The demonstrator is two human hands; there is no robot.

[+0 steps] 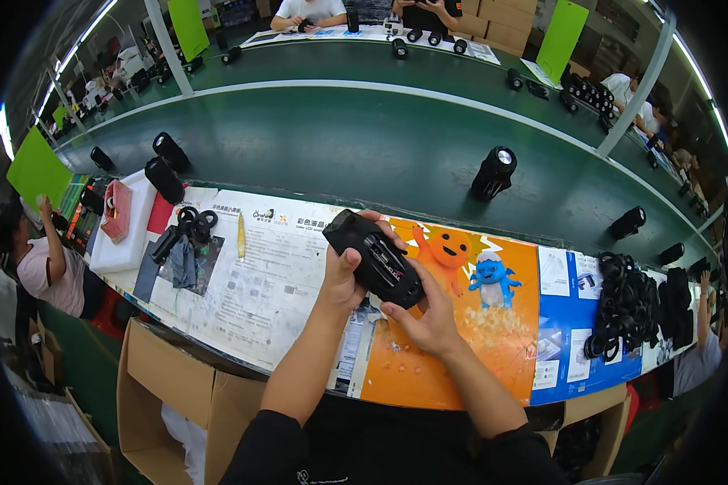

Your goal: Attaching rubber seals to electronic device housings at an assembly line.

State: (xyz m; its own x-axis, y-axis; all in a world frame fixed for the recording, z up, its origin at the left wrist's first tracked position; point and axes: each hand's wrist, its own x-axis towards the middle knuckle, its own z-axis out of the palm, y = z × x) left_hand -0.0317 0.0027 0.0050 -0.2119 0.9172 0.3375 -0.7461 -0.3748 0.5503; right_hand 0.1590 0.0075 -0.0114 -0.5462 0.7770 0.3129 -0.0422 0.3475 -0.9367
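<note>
The black device (374,257) lies clamped between left hand (342,279) at its eight o'clock and right hand (433,319) towards five, long axis roughly ten-to-four, underside hold hard to tell

From my remote desk I have one view, the L cam of the head pair. It looks down & fwd., approx. from above and behind the left hand (344,279) and the right hand (433,319), which are near the ctr. and quite close. The left forearm (303,356) and right forearm (479,380) rise from the lower edge. Beyond the hands, I see far across the green surface (340,133); the fisheye bends the pale rail (348,84) there into an arch.
</note>
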